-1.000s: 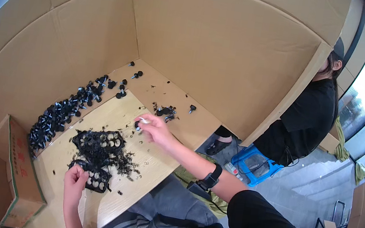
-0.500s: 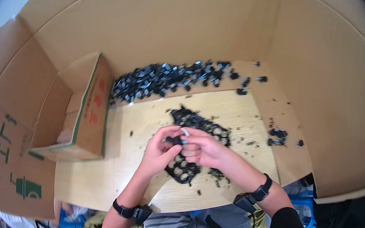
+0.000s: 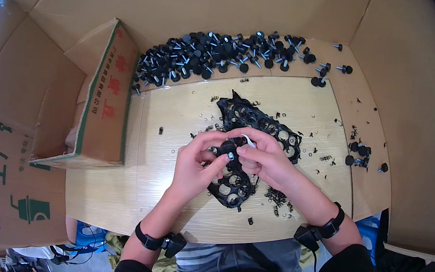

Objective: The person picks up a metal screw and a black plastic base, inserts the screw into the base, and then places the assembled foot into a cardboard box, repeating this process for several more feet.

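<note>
Over the middle of the table my two hands meet. My left hand (image 3: 195, 164) is closed, with fingers and thumb around a black round-headed screw (image 3: 227, 148) whose short metal stud shows beside the thumb. My right hand (image 3: 265, 157) is closed on a slim whitish piece (image 3: 248, 140) with a curved end, its kind unclear. The right fingertips are close to the screw's black head; whether they touch it cannot be told. Under the hands lies a black rubbery sheet (image 3: 231, 189) with round holes, partly covered by them.
A large pile of black-headed screws (image 3: 201, 56) lines the back edge. An open cardboard box (image 3: 109, 98) stands at the left. Tall cardboard walls (image 3: 421, 109) surround the table. Black scraps (image 3: 276, 196) are scattered around the sheet, and several more screws (image 3: 359, 155) lie at the right.
The view has shifted, so the table and pile appear higher. My hands stay together at the screw; its metal stud now shows more plainly beside my left thumb.
</note>
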The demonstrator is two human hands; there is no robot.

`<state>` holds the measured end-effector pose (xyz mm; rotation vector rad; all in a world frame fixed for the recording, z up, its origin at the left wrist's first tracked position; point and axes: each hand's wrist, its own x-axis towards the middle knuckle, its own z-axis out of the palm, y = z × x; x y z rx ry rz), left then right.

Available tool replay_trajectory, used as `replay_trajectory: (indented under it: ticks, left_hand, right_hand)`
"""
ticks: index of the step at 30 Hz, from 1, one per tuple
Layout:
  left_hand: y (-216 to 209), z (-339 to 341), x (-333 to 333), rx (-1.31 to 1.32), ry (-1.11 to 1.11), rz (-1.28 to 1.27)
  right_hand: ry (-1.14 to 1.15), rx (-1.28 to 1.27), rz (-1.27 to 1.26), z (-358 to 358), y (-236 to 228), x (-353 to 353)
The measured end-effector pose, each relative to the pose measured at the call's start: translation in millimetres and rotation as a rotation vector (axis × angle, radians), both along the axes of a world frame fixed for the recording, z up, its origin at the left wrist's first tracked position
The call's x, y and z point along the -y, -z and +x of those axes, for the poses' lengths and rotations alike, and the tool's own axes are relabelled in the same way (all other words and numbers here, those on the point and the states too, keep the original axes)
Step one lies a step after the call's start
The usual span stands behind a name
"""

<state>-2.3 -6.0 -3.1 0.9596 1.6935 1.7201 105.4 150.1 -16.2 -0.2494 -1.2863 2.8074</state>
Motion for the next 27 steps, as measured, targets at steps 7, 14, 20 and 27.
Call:
replay_trajectory:
  ticks: [7,14,20,27]
  left_hand:
    - [9.3,-8.0,1.6,-0.171,-0.005,-0.045]
    - [10.2,-7.3,2.3,0.198,0.027,0.059]
    - [9.4,-5.3,-0.7,0.15,-0.051,0.049]
    - [21.4,-7.1,-0.7,-0.069,-0.087,0.074]
  right_hand:
    - [0.073,-0.099,0.181,1.2,9.2,-0.5]
    - [0.173,-0.067,0.514,4.1,-4.0,2.9]
    - [0.22,-0.082,0.662,4.2,2.1,7.0]
    - [0.262,-0.018,0.563,3.1,4.8,9.6]
